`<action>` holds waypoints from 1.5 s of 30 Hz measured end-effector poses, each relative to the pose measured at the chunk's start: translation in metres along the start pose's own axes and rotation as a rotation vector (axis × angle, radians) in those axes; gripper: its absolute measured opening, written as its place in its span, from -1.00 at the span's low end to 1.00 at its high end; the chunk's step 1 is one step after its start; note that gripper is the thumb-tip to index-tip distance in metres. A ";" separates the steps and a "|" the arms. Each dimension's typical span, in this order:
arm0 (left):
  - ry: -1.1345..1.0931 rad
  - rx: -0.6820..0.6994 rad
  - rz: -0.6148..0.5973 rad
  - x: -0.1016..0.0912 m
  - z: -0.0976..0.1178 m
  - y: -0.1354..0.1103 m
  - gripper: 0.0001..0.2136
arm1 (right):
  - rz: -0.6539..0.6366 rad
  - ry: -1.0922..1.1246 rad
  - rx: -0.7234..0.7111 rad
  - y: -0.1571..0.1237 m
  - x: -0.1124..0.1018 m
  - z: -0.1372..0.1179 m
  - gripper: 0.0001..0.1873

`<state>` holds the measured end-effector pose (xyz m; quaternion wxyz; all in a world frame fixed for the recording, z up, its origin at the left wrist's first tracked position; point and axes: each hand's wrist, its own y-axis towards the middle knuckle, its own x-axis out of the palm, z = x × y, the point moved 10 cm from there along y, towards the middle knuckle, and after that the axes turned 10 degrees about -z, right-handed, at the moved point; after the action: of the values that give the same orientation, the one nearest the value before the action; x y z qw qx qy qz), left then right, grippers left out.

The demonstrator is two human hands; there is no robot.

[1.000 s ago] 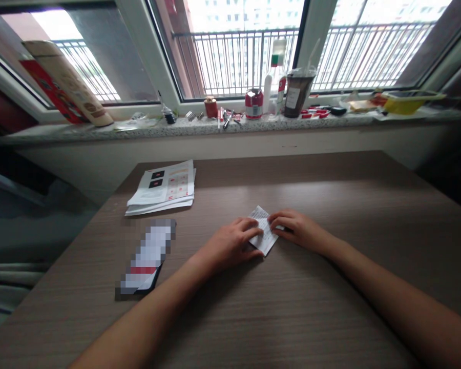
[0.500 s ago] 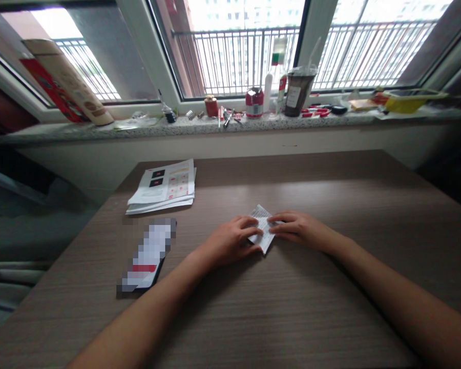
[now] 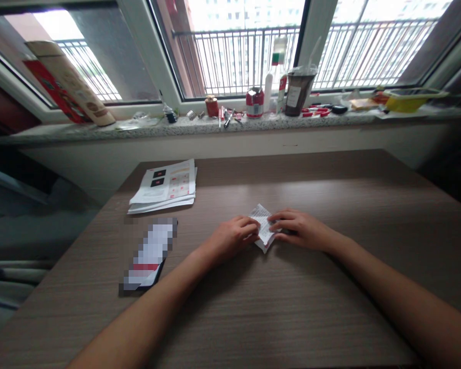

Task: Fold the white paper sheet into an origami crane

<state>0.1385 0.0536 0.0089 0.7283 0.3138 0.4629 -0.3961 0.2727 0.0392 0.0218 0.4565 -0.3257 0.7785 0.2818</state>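
A small folded piece of white printed paper (image 3: 263, 225) lies on the brown wooden table (image 3: 292, 307), near its middle. My left hand (image 3: 232, 238) has its fingers curled onto the paper's left edge. From the right, my right hand (image 3: 297, 229) pinches the paper's other side with its fingertips. Both hands rest on the tabletop and both forearms reach in from the bottom of the view.
A phone (image 3: 149, 254) lies left of my hands, and a stack of printed sheets (image 3: 165, 186) sits behind it. The window sill (image 3: 100, 132) holds a red can (image 3: 254, 103), a dark drink cup (image 3: 294, 94), bottles, small tools and a yellow tray (image 3: 407, 100).
The paper has become narrower between my hands, its sides folded inward. Both hands moved slightly closer together.
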 end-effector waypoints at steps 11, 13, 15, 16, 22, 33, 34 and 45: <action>-0.086 -0.024 0.063 -0.009 -0.002 -0.004 -0.83 | 0.052 -0.122 0.071 0.004 0.002 -0.005 -0.76; -0.097 -0.016 0.101 -0.013 -0.002 -0.004 -0.74 | 0.059 -0.123 0.084 0.005 0.000 -0.006 -0.75; -0.086 -0.036 0.145 -0.015 -0.006 -0.004 -0.68 | 0.057 -0.126 0.081 0.006 0.000 -0.008 -0.74; -0.077 -0.046 0.155 -0.014 -0.008 -0.004 -0.67 | 0.053 -0.125 0.075 0.006 0.000 -0.009 -0.74; -0.057 -0.093 0.174 -0.010 -0.019 -0.001 -0.68 | 0.042 -0.064 0.058 0.005 -0.001 -0.008 -0.74; -0.220 -0.169 0.166 -0.018 -0.022 0.000 -0.86 | 0.101 0.148 0.219 0.011 0.005 0.009 -0.84; -0.243 -0.171 0.160 -0.018 -0.022 0.000 -0.85 | 0.105 0.169 0.253 0.012 0.005 0.012 -0.87; -0.291 -0.294 0.104 -0.023 -0.034 0.009 -0.91 | 0.096 0.310 0.478 0.025 -0.002 0.038 -0.86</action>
<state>0.1258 0.0925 0.0182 0.8448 0.1670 0.3889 -0.3274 0.2748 0.0832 0.0112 0.3821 -0.2108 0.8978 0.0585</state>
